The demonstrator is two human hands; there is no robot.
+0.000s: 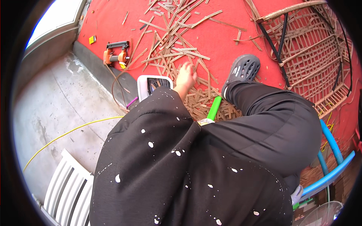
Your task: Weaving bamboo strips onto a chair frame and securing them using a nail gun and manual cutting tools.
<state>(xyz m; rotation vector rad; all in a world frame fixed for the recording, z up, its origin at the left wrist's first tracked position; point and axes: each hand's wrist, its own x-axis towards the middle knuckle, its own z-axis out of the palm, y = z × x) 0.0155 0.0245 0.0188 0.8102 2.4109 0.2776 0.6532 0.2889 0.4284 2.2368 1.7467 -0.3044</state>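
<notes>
My bare left hand (186,77) reaches out past my dark sleeve, over a heap of loose brown rattan-like strips (211,98) on the red floor. It is slightly blurred; its fingers look apart, with nothing seen in them. A white plastic basket (142,88) with dark pieces inside stands just left of that wrist. Between my legs a bright green handle (214,108) sticks up; its lower end is hidden. At the lower right, beside my thigh, my right hand (297,194) shows in part in a pale glove, close to something green. Its fingers are mostly hidden.
An orange-and-black nail gun (118,54) lies at the far left, near a yellow packet (92,39). A woven chair frame (309,52) fills the far right. A blue curved frame (328,175), a yellow hose (71,132) and white slats (68,188) are nearer.
</notes>
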